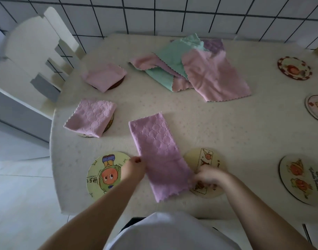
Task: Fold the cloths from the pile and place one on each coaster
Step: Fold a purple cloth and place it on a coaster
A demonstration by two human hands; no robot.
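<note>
A purple cloth (158, 154), folded into a long strip, lies on the table between two bare coasters. My left hand (134, 168) pinches its left edge over the green cartoon coaster (102, 175). My right hand (208, 176) grips its right edge over the yellow coaster (211, 159). The pile (187, 65) of pink, mint and purple cloths sits at the back. A folded pink cloth (103, 76) covers a brown coaster (118, 83), and a folded purple cloth (90, 117) covers another coaster (110, 121).
Three bare coasters lie along the right: one at the near right (300, 179), one at the table edge (315, 108), one further back (294, 68). A white chair (32, 51) stands at the left. A tiled wall (172, 13) runs behind the table (226, 127).
</note>
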